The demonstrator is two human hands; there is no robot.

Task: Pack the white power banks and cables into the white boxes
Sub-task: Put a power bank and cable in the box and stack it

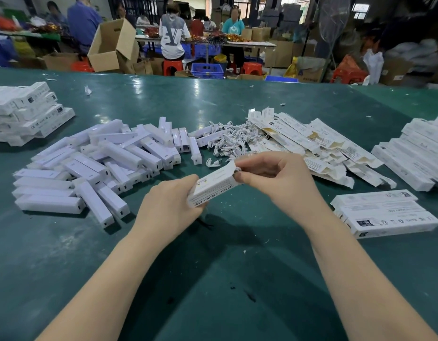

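Observation:
Above the green table (213, 254), my left hand (168, 205) grips the near end of a white printed box (216, 184). At the box's far end, the fingers of my right hand (274, 178) pinch the flap. Whether anything is inside the box is hidden. A heap of white power banks (95, 166) lies to the left. Beyond the hands sits a tangle of white cables (230, 141). Flat, unfolded white boxes (311, 146) are spread to the right of the cables.
Stacks of closed white boxes stand at the far left (26, 112), the far right (417, 153) and the near right (382, 212). Beyond the table's far edge, people sit at other tables among cardboard boxes (112, 45), blue crates and red stools.

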